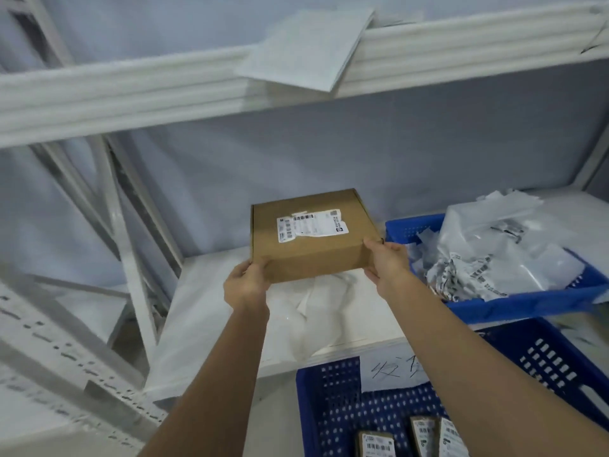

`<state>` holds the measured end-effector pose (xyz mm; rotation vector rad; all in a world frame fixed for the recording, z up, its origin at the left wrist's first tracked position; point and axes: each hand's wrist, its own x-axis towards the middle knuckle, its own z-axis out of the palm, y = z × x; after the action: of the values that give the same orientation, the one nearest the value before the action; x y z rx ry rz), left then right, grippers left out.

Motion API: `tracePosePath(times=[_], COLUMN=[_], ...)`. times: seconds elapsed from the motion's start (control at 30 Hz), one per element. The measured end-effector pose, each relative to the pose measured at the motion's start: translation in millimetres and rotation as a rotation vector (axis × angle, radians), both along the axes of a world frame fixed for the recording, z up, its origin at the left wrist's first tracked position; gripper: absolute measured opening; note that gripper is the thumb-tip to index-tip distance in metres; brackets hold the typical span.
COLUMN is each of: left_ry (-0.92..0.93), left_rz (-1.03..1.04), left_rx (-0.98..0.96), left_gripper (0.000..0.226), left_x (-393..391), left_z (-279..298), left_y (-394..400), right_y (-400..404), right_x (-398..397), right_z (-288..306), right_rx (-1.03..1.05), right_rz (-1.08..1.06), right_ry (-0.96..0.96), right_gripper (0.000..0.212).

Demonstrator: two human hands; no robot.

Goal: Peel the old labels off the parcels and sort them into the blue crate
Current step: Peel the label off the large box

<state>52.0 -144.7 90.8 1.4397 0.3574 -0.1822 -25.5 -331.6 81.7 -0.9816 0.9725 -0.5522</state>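
- Box (311, 234) above the shelf (204, 311), its label (309, 225) partly torn, print unreadable.
- Left hand (245, 285) and right hand (387, 262) grip its near corners.
- Right of the box, a crate (514, 305) of bags; a lower crate (329, 407) is cut off.

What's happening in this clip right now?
A person holds a cardboard box in both hands over a white shelf, the left hand at its near left corner and the right hand at its near right corner. A white label is on the box top, torn and partly lifted. A blue crate of crumpled bags and labels sits on the shelf at right; another crate below holds small labelled parcels.
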Motion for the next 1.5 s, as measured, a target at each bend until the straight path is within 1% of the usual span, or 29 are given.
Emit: tracePosePath(times=[0.17,0.3,0.47,0.57,0.6,0.67,0.7,0.8,0.87,0.9,0.93,0.97,1.07,1.1,1.2,1.3,1.37,1.5], left_ry=[0.099,0.146,0.190,0.200,0.205,0.220,0.226,0.239,0.260,0.273,0.286,0.293,0.284,0.281,0.293,0.285,0.249,0.201], left_rz=[0.069,0.069,0.101,0.157,0.175,0.195,0.198,0.187,0.184,0.185,0.186,0.187,0.185,0.190,0.249,0.303,0.294,0.259], left_rx=[-0.073,-0.051,-0.077,-0.053,-0.047,-0.027,-0.026,-0.017,0.001,0.015,0.024,0.030,0.050,0.060,0.094,0.077,0.082,0.119], left_gripper=[0.039,0.038,0.037,0.041,0.042,0.043,0.044,0.041,0.032,0.029,0.029,0.029,0.030,0.028,0.025,0.021,0.019,0.021], left_x=[-73.4,-125.1,-182.0,-218.7,-229.3,-250.1,-258.5,-287.6,-308.2,-317.1,-324.8,-332.3,-351.6,-358.8,-380.8,-396.6,-402.5,-409.7], left_z=[5.1,4.1,8.0,13.4,13.7,12.7,11.2,2.8,-0.8,-2.8,-5.4,-8.1,-14.6,-16.7,-24.1,-28.9,-30.0,-27.3], left_y=[48.6,90.7,147.9,182.9,195.3,219.3,230.1,263.4,280.8,288.3,295.3,302.3,314.4,315.6,314.6,313.8,315.7,321.8], right_y=[47.7,85.9,141.7,176.4,187.8,211.0,222.8,258.2,277.9,287.0,294.6,302.7,318.0,321.3,330.6,337.7,341.4,346.5], right_x=[-66.5,-118.5,-175.3,-203.7,-212.7,-233.3,-243.3,-275.8,-294.0,-302.2,-309.5,-317.6,-338.0,-343.4,-358.5,-368.8,-373.4,-377.7], right_z=[12.0,13.4,17.9,18.1,20.1,18.3,18.0,12.1,7.7,6.5,2.9,1.4,-8.9,-15.6,-32.9,-44.4,-45.9,-47.6], right_rx=[0.031,0.052,0.101,0.145,0.147,0.150,0.146,0.168,0.192,0.186,0.168,0.144,0.076,0.071,0.061,0.061,0.057,0.041], right_rz=[0.012,0.050,0.107,0.150,0.169,0.189,0.185,0.148,0.147,0.158,0.175,0.184,0.166,0.144,0.118,0.120,0.115,0.072], right_ry=[0.044,0.095,0.109,0.119,0.124,0.164,0.180,0.220,0.248,0.263,0.284,0.299,0.332,0.350,0.369,0.398,0.399,0.411], right_gripper=[0.036,0.037,0.038,0.030,0.030,0.046,0.049,0.051,0.055,0.052,0.048,0.049,0.073,0.075,0.059,0.064,0.055,0.058])
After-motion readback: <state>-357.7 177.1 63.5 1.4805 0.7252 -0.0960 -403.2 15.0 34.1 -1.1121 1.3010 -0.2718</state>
